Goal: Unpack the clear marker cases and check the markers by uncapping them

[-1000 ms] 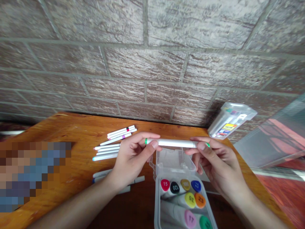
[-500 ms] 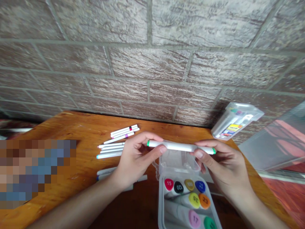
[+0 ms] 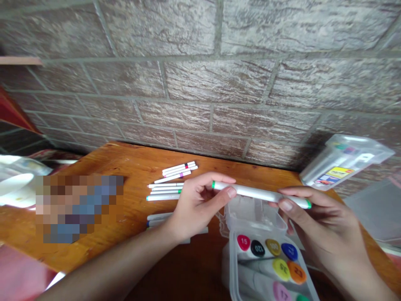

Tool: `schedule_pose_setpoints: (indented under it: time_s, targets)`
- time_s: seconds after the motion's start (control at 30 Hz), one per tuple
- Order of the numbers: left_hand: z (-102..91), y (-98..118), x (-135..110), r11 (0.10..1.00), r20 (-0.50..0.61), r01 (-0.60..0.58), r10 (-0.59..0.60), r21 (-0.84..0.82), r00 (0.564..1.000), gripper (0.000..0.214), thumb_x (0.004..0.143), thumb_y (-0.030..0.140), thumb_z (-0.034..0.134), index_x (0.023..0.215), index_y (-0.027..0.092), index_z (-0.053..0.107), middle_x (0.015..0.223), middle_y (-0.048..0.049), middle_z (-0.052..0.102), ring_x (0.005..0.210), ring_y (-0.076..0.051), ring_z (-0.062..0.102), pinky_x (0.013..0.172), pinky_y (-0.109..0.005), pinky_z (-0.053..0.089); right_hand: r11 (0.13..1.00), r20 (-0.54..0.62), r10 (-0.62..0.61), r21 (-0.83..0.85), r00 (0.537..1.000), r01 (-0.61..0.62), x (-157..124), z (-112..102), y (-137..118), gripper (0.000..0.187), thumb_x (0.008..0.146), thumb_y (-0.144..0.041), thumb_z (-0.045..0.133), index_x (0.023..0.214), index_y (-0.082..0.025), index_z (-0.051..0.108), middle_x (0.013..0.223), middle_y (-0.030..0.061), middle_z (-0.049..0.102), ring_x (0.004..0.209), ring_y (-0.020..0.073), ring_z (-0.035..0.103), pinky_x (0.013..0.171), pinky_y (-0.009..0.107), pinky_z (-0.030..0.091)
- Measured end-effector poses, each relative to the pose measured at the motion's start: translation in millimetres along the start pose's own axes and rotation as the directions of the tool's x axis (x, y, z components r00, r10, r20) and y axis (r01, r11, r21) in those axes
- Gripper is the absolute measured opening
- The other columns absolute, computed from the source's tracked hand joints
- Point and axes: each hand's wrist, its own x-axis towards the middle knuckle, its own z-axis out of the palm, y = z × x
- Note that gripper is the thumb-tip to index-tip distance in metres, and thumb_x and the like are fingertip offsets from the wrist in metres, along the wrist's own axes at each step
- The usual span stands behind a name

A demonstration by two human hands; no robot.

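Here my left hand (image 3: 196,205) pinches one end of the white marker (image 3: 260,194), my right hand (image 3: 316,225) pinches the other, level above the open marker case (image 3: 233,251).

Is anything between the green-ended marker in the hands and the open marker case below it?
Nothing visible. The left hand and right hand pinch the marker above the marker case, whose lid appears open.

marker (image 3: 260,194): white, green ends | table (image 3: 125,167): orange-brown wood | wall (image 3: 200,83): grey-brown brick
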Motion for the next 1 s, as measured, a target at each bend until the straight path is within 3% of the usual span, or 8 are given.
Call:
schedule_pose_setpoints:
  time_s: [0.37, 0.57, 0.7, 0.87, 1.0]
  targets:
    - [1.6, 3, 1, 0.996, -0.044, -0.057, 0.060, 0.065, 0.997, 0.015, 0.080, 0.026, 0.089, 0.088, 0.016, 0.081, 0.077, -0.0033, 0.078, 0.065, -0.011, 0.064, 0.057, -0.019, 0.050, 0.998, -0.070, 0.058, 0.025, 0.996, -0.057, -6, 9, -7, 0.034, 0.069, -0.045, 0.100, 0.089, -0.024, 0.082, 0.057, -0.0038, 0.070, 0.041, 0.0080, 0.058, 0.041, 0.016, 0.048]
    - [-1.4, 2, -2, 0.999, -0.029, 0.036, -0.034, 0.038, 0.999, 0.017, 0.086, 0.030, 0.086, 0.097, 0.018, 0.081, 0.085, -0.0042, 0.079, 0.063, -0.011, 0.062, 0.053, -0.021, 0.044, 0.995, 0.005, 0.082, 0.048, 0.997, -0.082, -2, 4, -6, 0.025, 0.075, -0.043, 0.096, 0.091, -0.028, 0.083, 0.054, -0.0032, 0.068, 0.041, 0.0112, 0.058, 0.040, 0.021, 0.048]
    - [-3.0, 3, -3, 0.995, -0.033, 0.070, -0.068, 0.076, 0.997, 0.025, 0.090, 0.040, 0.081, 0.101, 0.017, 0.080, 0.078, -0.0044, 0.077, 0.054, -0.010, 0.054, 0.049, -0.023, 0.040, 0.997, 0.077, 0.039, 0.061, 0.996, -0.044, 1, -1, -2, 0.016, 0.083, -0.038, 0.091, 0.094, -0.029, 0.084, 0.053, -0.0023, 0.069, 0.040, 0.0132, 0.060, 0.039, 0.023, 0.048]
    - [-4.3, 4, -3, 0.993, -0.005, 0.073, -0.073, 0.090, 0.997, 0.026, 0.094, 0.041, 0.077, 0.105, 0.017, 0.079, 0.069, -0.0003, 0.069, 0.051, -0.009, 0.051, 0.048, -0.020, 0.037, 0.994, 0.120, 0.001, 0.104, 0.993, -0.014, 4, -1, 0, 0.014, 0.087, -0.033, 0.088, 0.097, -0.026, 0.083, 0.053, -0.0026, 0.069, 0.040, 0.0116, 0.062, 0.040, 0.020, 0.049]
    - [-4.6, 3, -3, 0.995, 0.001, 0.082, -0.083, 0.063, 0.997, 0.026, 0.096, 0.041, 0.075, 0.106, 0.017, 0.078, 0.063, 0.0021, 0.063, 0.052, -0.009, 0.052, 0.048, -0.019, 0.037, 0.991, 0.120, 0.007, 0.131, 0.993, -0.023, 3, -2, -1, 0.015, 0.089, -0.033, 0.086, 0.099, -0.023, 0.083, 0.068, 0.0027, 0.079, 0.042, 0.0115, 0.063, 0.040, 0.021, 0.049]
